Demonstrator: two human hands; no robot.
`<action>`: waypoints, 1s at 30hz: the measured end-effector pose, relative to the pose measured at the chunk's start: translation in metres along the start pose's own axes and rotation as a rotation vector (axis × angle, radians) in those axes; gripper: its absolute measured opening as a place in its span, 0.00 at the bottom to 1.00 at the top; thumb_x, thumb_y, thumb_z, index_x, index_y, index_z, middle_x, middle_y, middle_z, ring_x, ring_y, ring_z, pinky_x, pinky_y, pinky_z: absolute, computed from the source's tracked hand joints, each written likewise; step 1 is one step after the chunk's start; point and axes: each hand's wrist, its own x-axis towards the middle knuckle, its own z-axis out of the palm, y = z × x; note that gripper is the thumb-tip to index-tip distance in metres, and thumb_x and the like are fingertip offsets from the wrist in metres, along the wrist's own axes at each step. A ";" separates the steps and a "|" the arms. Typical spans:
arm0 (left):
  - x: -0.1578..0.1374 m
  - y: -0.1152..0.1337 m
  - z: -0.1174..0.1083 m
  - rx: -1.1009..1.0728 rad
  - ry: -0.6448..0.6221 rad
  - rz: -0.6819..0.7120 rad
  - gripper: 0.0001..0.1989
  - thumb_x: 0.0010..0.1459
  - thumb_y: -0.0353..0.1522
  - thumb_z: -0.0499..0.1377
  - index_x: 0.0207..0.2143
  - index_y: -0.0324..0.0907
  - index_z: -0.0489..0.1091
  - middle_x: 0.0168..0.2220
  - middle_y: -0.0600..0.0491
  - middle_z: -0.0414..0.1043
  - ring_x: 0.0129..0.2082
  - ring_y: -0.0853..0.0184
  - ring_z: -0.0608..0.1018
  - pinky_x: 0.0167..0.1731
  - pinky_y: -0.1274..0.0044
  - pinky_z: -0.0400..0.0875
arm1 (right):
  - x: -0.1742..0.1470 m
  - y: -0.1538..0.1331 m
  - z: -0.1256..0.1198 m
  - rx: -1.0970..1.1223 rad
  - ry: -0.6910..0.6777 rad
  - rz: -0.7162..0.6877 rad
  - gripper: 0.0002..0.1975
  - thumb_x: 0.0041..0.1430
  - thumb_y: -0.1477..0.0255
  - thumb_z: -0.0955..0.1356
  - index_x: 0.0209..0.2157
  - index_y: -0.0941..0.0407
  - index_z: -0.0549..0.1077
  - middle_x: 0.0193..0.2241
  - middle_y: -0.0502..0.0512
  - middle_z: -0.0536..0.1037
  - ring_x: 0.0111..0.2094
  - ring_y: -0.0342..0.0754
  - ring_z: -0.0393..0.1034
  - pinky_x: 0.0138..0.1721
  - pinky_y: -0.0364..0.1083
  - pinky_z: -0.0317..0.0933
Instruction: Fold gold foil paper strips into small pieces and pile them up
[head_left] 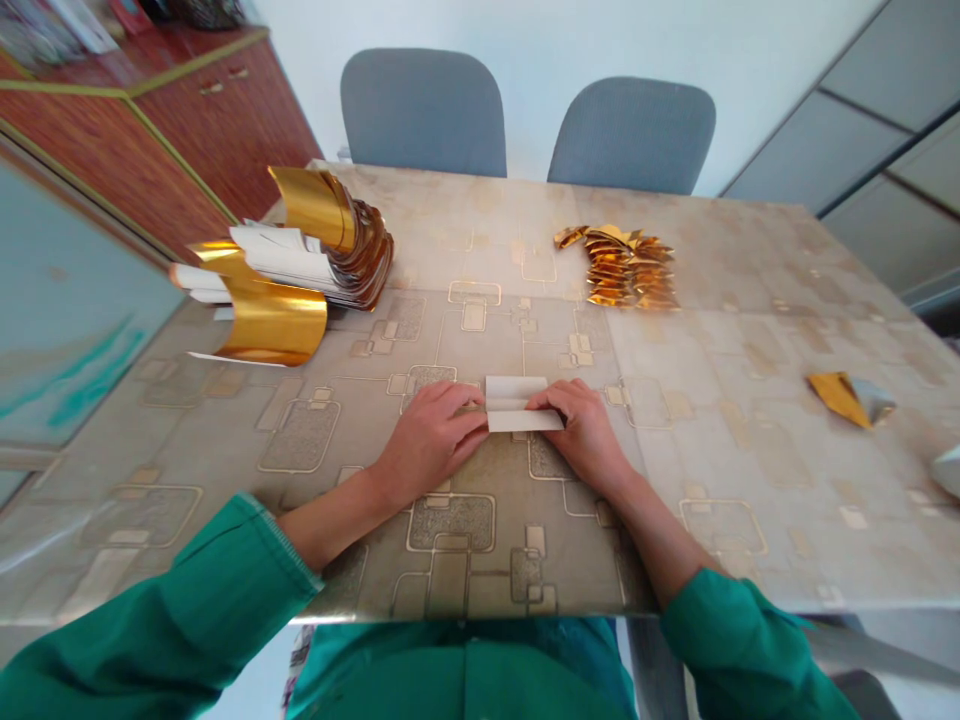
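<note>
A small folded sheet of paper (517, 391), its white side showing, lies on the table in front of me with its near edge turned up as a narrow flap. My left hand (442, 430) pinches the left end of that flap between thumb and fingers. At the right end, my right hand (581, 425) grips the same paper, with the thumb below and the fingertips over the fold. The underside of the sheet is hidden.
Stacked gold-and-white paper sheets (352, 250) stand at the back left, with loose curled gold sheets (281, 320) before them. Folded gold paper pieces (630, 270) sit in rows at the back right. One gold-and-silver piece (847, 397) lies far right. Two grey chairs (424, 110) stand behind the table.
</note>
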 end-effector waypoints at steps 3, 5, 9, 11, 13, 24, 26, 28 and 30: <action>0.000 0.001 0.003 -0.090 0.003 -0.042 0.02 0.62 0.27 0.60 0.36 0.40 0.69 0.46 0.49 0.74 0.46 0.60 0.73 0.49 0.65 0.68 | -0.001 0.002 -0.001 0.003 -0.015 -0.016 0.08 0.55 0.81 0.70 0.32 0.52 0.75 0.32 0.50 0.79 0.37 0.50 0.69 0.41 0.48 0.57; 0.000 0.001 0.006 -0.148 0.006 -0.084 0.06 0.60 0.26 0.62 0.39 0.40 0.67 0.46 0.48 0.74 0.47 0.60 0.73 0.50 0.65 0.68 | -0.002 0.002 -0.001 -0.003 -0.017 -0.030 0.08 0.55 0.81 0.70 0.32 0.53 0.75 0.32 0.51 0.79 0.37 0.50 0.69 0.41 0.48 0.57; 0.001 0.000 0.008 -0.157 -0.042 -0.070 0.13 0.59 0.28 0.63 0.46 0.39 0.66 0.46 0.48 0.74 0.48 0.59 0.73 0.52 0.64 0.68 | -0.004 0.002 -0.002 -0.045 -0.037 -0.040 0.08 0.55 0.81 0.69 0.33 0.53 0.75 0.34 0.52 0.79 0.38 0.51 0.68 0.42 0.48 0.57; 0.002 -0.001 0.008 -0.140 -0.071 -0.042 0.10 0.60 0.28 0.62 0.44 0.40 0.69 0.46 0.49 0.74 0.48 0.59 0.73 0.53 0.63 0.67 | -0.004 0.002 -0.004 -0.059 -0.063 -0.058 0.09 0.55 0.82 0.68 0.34 0.53 0.74 0.34 0.52 0.78 0.38 0.51 0.68 0.42 0.49 0.57; 0.003 -0.002 0.008 -0.126 -0.083 -0.018 0.06 0.62 0.29 0.61 0.43 0.41 0.71 0.46 0.50 0.75 0.48 0.60 0.73 0.54 0.63 0.66 | -0.004 0.002 -0.008 -0.060 -0.101 -0.088 0.10 0.55 0.82 0.67 0.34 0.52 0.75 0.35 0.52 0.78 0.39 0.51 0.68 0.42 0.49 0.57; -0.001 0.003 0.005 0.065 -0.122 0.052 0.10 0.64 0.28 0.55 0.44 0.44 0.74 0.48 0.51 0.75 0.48 0.61 0.74 0.60 0.59 0.59 | -0.010 -0.005 -0.034 -0.051 -0.307 -0.242 0.32 0.45 0.86 0.62 0.52 0.53 0.73 0.46 0.57 0.73 0.47 0.53 0.64 0.52 0.54 0.59; -0.001 0.004 0.006 0.103 -0.126 0.066 0.13 0.64 0.27 0.55 0.48 0.45 0.73 0.47 0.51 0.75 0.48 0.61 0.74 0.60 0.59 0.59 | -0.011 -0.008 -0.033 -0.110 -0.313 -0.239 0.34 0.44 0.86 0.63 0.54 0.51 0.74 0.46 0.57 0.73 0.48 0.53 0.64 0.53 0.55 0.58; -0.002 0.004 0.006 0.129 -0.124 0.078 0.14 0.63 0.27 0.56 0.50 0.46 0.73 0.47 0.50 0.74 0.48 0.61 0.74 0.60 0.58 0.59 | -0.012 -0.009 -0.032 -0.161 -0.310 -0.218 0.35 0.45 0.86 0.63 0.55 0.49 0.74 0.47 0.57 0.72 0.48 0.54 0.64 0.53 0.56 0.58; -0.002 0.004 0.006 0.141 -0.125 0.079 0.14 0.63 0.27 0.56 0.49 0.46 0.74 0.47 0.50 0.74 0.49 0.61 0.74 0.60 0.58 0.60 | -0.013 -0.009 -0.033 -0.207 -0.286 -0.190 0.33 0.49 0.87 0.63 0.54 0.48 0.75 0.46 0.57 0.73 0.48 0.54 0.64 0.53 0.56 0.57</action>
